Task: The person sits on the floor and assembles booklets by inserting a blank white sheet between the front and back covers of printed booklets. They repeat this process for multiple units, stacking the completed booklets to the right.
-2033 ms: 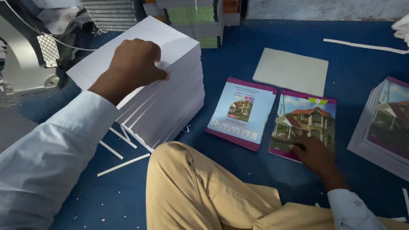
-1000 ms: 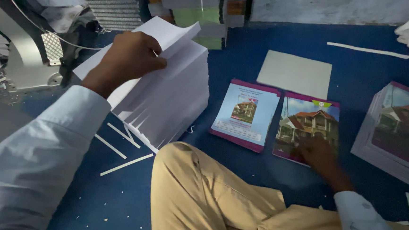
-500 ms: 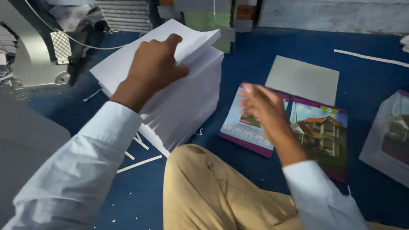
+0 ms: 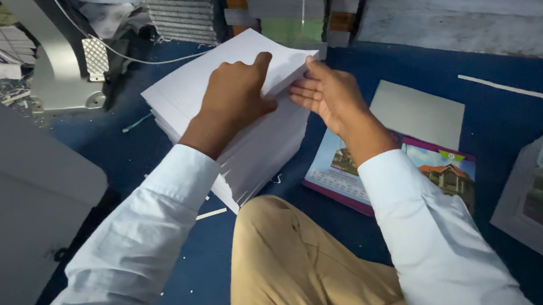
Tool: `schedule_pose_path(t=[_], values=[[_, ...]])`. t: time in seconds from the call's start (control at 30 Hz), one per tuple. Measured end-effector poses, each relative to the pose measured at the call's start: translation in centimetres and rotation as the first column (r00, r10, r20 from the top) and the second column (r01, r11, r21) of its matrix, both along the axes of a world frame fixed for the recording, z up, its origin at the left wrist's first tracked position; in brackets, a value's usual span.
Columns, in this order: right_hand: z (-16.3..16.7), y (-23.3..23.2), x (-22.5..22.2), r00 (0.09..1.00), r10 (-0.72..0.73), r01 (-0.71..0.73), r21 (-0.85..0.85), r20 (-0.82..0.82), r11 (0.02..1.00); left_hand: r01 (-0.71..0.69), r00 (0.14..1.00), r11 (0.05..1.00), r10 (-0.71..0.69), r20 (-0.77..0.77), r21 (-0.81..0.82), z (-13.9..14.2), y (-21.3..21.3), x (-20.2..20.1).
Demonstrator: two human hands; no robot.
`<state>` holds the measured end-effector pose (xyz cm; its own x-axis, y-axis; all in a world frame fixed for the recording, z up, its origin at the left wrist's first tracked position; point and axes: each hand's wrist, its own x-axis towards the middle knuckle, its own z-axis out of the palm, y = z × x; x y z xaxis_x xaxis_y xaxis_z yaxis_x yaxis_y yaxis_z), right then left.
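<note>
Two hands on one tall stack of white sheets (image 4: 245, 129), which sits on the blue floor (image 4: 127, 155) in front of your knee. Your left hand (image 4: 233, 98) lies flat on top, pressing down, grip not closed around anything. Your right hand (image 4: 331, 95) pinches the stack's top few sheets at the far corner, a narrow grip. Two printed covers with house pictures (image 4: 439, 173) lie beside it, half hidden under your right sleeve. One blank grey card (image 4: 416, 112) lies behind them. Another pile (image 4: 538, 199) is cut off at the right edge.
</note>
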<state>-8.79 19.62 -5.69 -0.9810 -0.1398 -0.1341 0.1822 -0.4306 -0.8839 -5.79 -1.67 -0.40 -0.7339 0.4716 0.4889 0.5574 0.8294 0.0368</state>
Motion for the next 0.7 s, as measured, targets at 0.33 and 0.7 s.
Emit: schedule_pose_path(t=[0.33, 0.7], values=[[0.0, -1.9, -0.3, 0.995, 0.089, -0.088, -0.037, 0.042, 0.995, -0.024, 0.999, 0.994, 0.028, -0.041, 0.108, 1.0, 0.3, 2.2], [0.4, -1.8, -1.4, 0.994, 0.036, -0.037, 0.012, 0.106, 0.999, -0.431, 0.729, -0.026, -0.599, 0.331, 0.902, -4.6, 7.0, 10.0]])
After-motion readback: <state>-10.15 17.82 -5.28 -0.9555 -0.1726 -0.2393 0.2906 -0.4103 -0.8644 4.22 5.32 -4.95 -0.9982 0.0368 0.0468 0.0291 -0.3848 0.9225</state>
